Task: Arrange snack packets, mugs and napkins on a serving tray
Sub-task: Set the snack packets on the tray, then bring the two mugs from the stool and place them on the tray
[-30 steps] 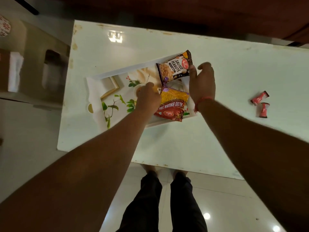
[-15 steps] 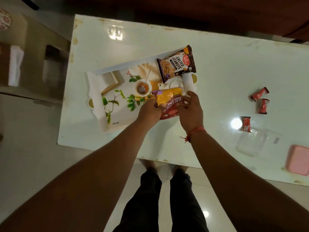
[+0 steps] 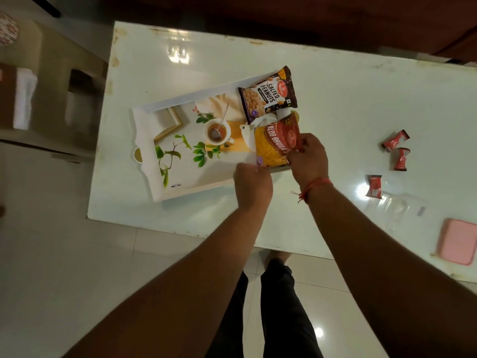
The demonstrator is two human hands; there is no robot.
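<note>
A white serving tray (image 3: 144,130) printed with a teacup and leaves lies on the white table. A dark salted peanuts packet (image 3: 268,95) lies at the tray's far right corner. Just in front of it is a red and yellow aloo bhujia packet (image 3: 272,146), at the tray's right end. My right hand (image 3: 308,161) pinches that packet's right edge. My left hand (image 3: 253,184) holds its near left corner, over the tray's front rim.
Three small red packets (image 3: 395,142) (image 3: 401,158) (image 3: 373,186) lie on the table to the right. A clear plastic container (image 3: 397,208) and a pink lid (image 3: 458,241) sit near the right front edge. A brown piece of furniture (image 3: 38,86) stands left of the table.
Both hands turned the aloo bhujia packet so it lies more upright along the tray's right end. My right hand came back from the peanuts packet to this packet.
</note>
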